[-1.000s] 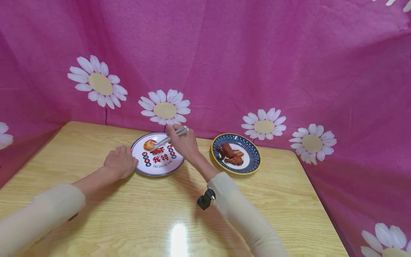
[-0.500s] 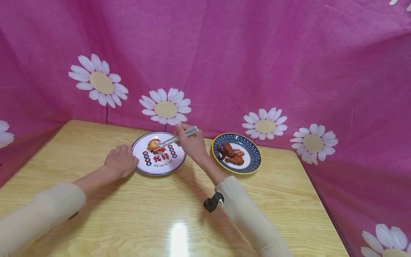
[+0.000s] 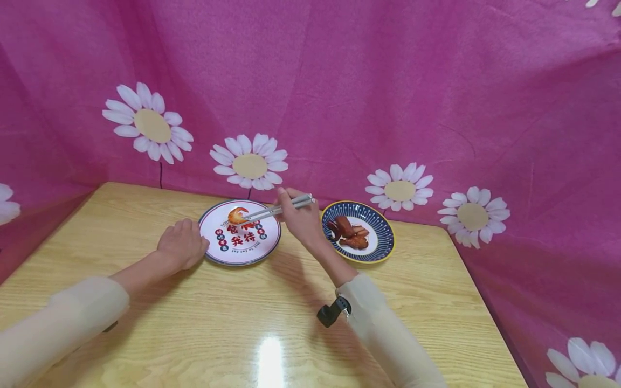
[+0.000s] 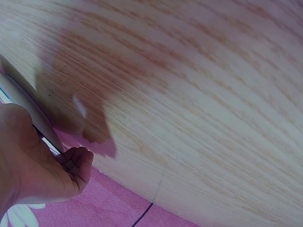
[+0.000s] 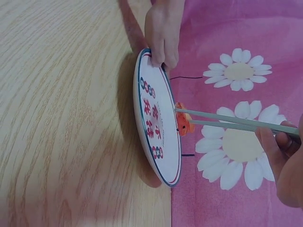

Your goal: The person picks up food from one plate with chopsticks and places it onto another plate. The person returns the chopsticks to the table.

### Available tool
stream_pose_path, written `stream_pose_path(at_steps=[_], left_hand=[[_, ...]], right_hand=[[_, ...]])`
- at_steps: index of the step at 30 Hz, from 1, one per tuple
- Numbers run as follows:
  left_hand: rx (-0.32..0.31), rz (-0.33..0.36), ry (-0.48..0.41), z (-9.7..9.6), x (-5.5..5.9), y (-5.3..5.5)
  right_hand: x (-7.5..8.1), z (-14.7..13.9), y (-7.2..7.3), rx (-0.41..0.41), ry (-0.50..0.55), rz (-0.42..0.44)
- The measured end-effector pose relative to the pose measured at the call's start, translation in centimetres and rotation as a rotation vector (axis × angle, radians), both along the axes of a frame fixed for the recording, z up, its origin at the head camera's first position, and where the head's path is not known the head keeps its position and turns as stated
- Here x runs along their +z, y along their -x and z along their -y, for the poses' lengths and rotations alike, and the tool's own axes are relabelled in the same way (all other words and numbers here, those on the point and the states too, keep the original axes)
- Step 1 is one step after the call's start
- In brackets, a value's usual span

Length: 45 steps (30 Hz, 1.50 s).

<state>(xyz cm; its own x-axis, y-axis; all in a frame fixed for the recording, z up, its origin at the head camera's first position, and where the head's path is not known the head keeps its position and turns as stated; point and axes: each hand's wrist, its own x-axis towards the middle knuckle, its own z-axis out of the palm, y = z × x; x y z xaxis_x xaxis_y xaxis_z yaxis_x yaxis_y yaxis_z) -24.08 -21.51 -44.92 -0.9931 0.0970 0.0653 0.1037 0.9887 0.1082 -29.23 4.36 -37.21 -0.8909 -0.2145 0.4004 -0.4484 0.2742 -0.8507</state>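
My right hand (image 3: 299,215) holds a pair of grey chopsticks (image 5: 227,120). Their tips pinch an orange shrimp (image 3: 237,216), which in the right wrist view hangs just over the plate. Below it lies a white plate (image 3: 252,250) with a blue rim and red printed characters. On the left side, my left hand (image 3: 183,245) grips that plate's rim, fingers curled at the edge. The left wrist view shows the same hand (image 4: 45,165) at the rim, most of the plate hidden behind it.
Right of my right hand stands a blue-patterned bowl (image 3: 382,237) with a yellow rim, bearing several brown pieces of meat (image 3: 355,241). A wooden table (image 3: 218,323) carries both dishes. Behind it hangs a pink curtain (image 3: 330,97) with white flowers.
My right hand has moved right, and the shrimp in the chopsticks has shifted right and slightly up over the plate. My left hand stays at the rim.
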Motion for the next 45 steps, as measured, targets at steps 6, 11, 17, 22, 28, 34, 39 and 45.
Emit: stream_pose_path(at_steps=[6,11,17,22,28,34,39,45], left_hand=[[-0.006,0.031,-0.002,0.1,-0.2,0.2],[-0.003,0.044,-0.005,0.0,-0.2,0.2],[-0.005,0.050,0.011,0.0,-0.2,0.2],[-0.010,0.043,0.017,0.1,-0.2,0.2],[-0.027,0.019,0.023,0.1,-0.2,0.2],[-0.026,0.019,0.027,0.2,-0.4,0.3],[-0.027,0.025,0.028,0.2,-0.5,0.4],[-0.015,0.043,-0.001,0.2,-0.4,0.3]], right_hand=[[0.2,-0.9,-0.2,0.005,0.033,-0.010],[0.7,-1.6,-0.3,0.004,0.062,-0.002],[1.1,-2.6,-0.4,-0.001,0.119,0.023],[1.1,-3.8,-0.4,-0.025,0.161,0.056],[1.5,-5.0,-0.4,-0.063,0.139,0.006],[1.5,-6.1,-0.5,-0.100,0.123,0.017],[1.4,-7.0,-0.8,-0.122,0.115,0.048],[1.3,-8.3,-0.9,-0.183,0.065,0.073]])
